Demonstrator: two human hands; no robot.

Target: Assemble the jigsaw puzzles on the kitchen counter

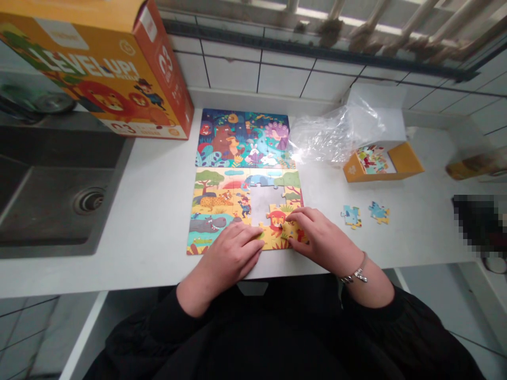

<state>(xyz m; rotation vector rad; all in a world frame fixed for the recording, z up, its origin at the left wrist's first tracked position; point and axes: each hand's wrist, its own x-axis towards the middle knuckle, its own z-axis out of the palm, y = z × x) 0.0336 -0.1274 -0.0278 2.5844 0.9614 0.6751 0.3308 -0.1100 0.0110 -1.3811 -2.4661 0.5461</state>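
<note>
A savanna jigsaw puzzle lies on the counter, with a gap showing the white surface near its middle right. My left hand rests on its lower edge, fingers stretched out and lying flat over the pieces. At the lower right corner, my right hand pinches a yellow puzzle piece between thumb and fingers, just right of the lion's face. Whether that piece is fully seated I cannot tell. Two loose blue puzzle pieces, one with its neighbour, lie right of the puzzle.
A night-forest puzzle adjoins the savanna one at the back. Crumpled clear plastic lies beside an open orange box holding more pieces or cards. A large puzzle box stands back left, by the sink.
</note>
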